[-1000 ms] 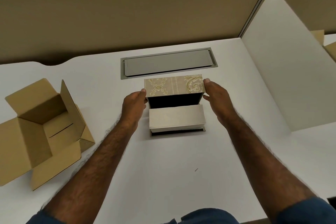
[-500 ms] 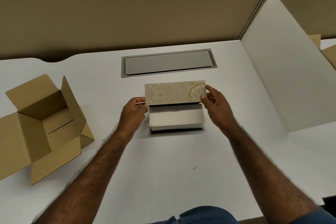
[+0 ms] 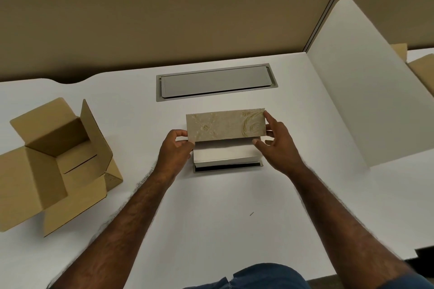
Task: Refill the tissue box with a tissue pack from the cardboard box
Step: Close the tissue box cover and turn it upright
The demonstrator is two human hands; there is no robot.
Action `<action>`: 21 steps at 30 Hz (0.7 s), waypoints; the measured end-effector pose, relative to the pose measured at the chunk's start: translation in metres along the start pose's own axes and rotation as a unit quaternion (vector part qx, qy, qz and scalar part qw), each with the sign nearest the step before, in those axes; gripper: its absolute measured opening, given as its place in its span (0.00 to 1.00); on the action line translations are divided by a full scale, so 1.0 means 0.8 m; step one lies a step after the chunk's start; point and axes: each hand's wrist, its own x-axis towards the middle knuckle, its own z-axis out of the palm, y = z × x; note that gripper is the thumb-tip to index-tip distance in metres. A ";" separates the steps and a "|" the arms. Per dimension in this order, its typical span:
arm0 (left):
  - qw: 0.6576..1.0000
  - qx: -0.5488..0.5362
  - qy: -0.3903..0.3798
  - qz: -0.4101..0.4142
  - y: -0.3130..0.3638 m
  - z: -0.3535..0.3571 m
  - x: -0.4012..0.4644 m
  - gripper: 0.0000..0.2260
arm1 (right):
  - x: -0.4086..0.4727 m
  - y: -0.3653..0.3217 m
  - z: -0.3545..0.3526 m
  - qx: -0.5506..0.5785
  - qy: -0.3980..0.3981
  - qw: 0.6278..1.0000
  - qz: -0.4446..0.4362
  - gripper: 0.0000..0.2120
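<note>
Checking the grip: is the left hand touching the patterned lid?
Touching. The head view shows the left hand pinching the patterned lid at its left end, with no gap between them.

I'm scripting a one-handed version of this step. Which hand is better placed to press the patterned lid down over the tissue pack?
Probably the right hand: its fingers grip the patterned lid at its end and reach over the tissue pack. The left hand only pinches the lid's lower corner.

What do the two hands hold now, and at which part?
Left hand and right hand hold the patterned tissue box cover, one at each short end.
</note>
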 end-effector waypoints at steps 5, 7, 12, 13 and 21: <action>0.997 0.061 0.006 0.051 -0.009 0.001 -0.001 0.16 | -0.011 0.009 -0.001 -0.100 -0.030 0.994 -0.010 0.56; 0.995 0.083 0.005 0.064 -0.014 0.001 0.001 0.18 | -0.014 0.009 -0.001 -0.123 -0.035 0.992 -0.012 0.61; 0.985 0.141 -0.015 0.102 -0.029 -0.004 0.002 0.27 | -0.014 0.003 -0.005 -0.204 -0.050 0.977 -0.039 0.66; 0.982 0.152 -0.020 0.106 -0.032 -0.004 0.002 0.29 | -0.013 0.001 -0.006 -0.218 -0.054 0.974 -0.044 0.67; 0.967 0.210 -0.032 0.142 -0.038 -0.004 -0.001 0.36 | -0.002 -0.004 -0.012 -0.268 -0.061 0.959 -0.067 0.72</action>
